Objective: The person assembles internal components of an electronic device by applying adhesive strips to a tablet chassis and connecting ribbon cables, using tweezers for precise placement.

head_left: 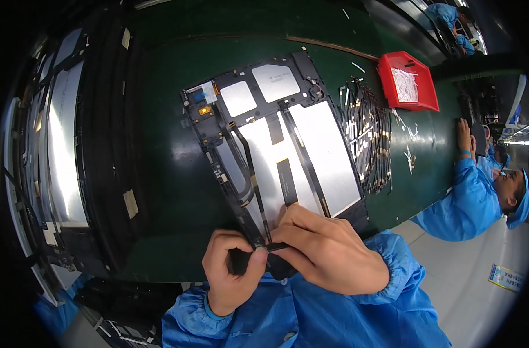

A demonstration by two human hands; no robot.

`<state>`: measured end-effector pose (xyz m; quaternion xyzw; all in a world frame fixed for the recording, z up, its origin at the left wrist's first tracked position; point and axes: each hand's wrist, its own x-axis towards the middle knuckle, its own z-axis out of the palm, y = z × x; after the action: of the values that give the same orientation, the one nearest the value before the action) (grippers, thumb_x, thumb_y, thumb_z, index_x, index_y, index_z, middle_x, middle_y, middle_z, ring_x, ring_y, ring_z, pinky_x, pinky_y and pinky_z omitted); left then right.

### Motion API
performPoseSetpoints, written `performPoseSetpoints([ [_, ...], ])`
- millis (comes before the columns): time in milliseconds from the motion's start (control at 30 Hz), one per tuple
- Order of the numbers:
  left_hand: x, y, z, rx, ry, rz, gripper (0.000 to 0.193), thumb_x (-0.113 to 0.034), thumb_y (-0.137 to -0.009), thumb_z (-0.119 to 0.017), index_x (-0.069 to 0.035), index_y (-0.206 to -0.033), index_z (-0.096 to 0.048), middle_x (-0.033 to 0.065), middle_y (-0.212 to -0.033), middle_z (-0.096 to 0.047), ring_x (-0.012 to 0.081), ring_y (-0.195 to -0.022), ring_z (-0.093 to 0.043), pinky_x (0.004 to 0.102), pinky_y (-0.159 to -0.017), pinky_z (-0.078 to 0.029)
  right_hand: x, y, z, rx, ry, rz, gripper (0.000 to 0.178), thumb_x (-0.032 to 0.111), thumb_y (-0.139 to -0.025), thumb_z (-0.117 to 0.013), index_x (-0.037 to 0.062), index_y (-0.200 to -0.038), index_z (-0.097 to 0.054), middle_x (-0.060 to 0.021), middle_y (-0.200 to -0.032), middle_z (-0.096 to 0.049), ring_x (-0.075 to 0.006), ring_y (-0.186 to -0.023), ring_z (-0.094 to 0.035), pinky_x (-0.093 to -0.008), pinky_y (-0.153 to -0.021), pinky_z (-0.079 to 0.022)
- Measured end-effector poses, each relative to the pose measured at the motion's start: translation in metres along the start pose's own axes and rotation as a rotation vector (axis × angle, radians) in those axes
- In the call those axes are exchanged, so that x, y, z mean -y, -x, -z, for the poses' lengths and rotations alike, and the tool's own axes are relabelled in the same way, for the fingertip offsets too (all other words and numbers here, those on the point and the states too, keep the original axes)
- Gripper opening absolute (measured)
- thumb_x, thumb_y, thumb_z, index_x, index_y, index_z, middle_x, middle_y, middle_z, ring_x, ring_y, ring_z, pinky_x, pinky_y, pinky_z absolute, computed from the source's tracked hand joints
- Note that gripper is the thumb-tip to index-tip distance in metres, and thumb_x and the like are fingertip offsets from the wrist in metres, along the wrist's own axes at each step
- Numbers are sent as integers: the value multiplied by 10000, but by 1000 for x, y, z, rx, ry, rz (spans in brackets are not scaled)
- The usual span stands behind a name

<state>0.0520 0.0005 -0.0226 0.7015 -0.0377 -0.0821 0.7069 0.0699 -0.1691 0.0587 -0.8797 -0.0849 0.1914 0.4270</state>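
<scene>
An opened electronic device chassis (326, 139), black-framed with silver plates, lies tilted on the green bench in front of me. Thin black cables run down its length, and one black cable (250, 156) reaches the near edge between my hands. At that near left corner, my left hand (232, 269) has thumb and forefinger closed in a pinch; what is between the tips is too small to tell. Close beside it, my right hand (331, 249) bends over the chassis, its fingers closed on a short dark strip (277, 247). Both hands touch the chassis edge.
A pile of black cables (366, 136) lies right of the chassis. Beyond it stands a red bin (424, 90) holding white strips; loose white scraps (410, 156) lie nearby. More chassis panels (67, 145) stand at left. A co-worker in blue (467, 197) sits at right.
</scene>
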Motion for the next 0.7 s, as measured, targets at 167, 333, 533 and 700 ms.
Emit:
performPoseSetpoints([
  [167, -4, -7, 11, 101, 10, 54, 174, -25, -732, -711, -3, -796, -550, 102, -809, -561, 167, -714, -574, 254, -650, -451, 0, -1, 3, 19, -18, 24, 145, 30, -795, -595, -21, -927, -564, -120, -865, -487, -314, -760, -570, -385, -624, -476],
  [333, -11, -11, 22, 255, -71, 108, 189, -61, -783, -674, 25, -843, -516, 78, -834, -520, 106, -746, -521, 222, -679, -420, -8, -2, 2, 15, -161, 152, 142, 37, -825, -573, -27, -950, -564, -144, -865, -540, -327, -800, -579, -384, -663, -481],
  [533, -23, -8, 21, 164, -97, 165, 88, -15, -794, -662, 14, -843, -594, 115, -803, -616, 199, -742, -625, 273, -685, -483, 0, 0, -2, 120, -362, 130, 162, 84, -824, -595, 1, -960, -566, -136, -860, -538, -320, -771, -584, -388, -665, -483],
  [700, -22, 13, 34, 280, -56, 306, 115, -59, -856, -596, 22, -937, -616, 131, -855, -640, 192, -776, -630, 273, -707, -487, 2, 10, -15, -126, 69, 42, 208, 117, -774, -655, 30, -936, -559, -96, -843, -473, -276, -691, -580, -355, -596, -484],
])
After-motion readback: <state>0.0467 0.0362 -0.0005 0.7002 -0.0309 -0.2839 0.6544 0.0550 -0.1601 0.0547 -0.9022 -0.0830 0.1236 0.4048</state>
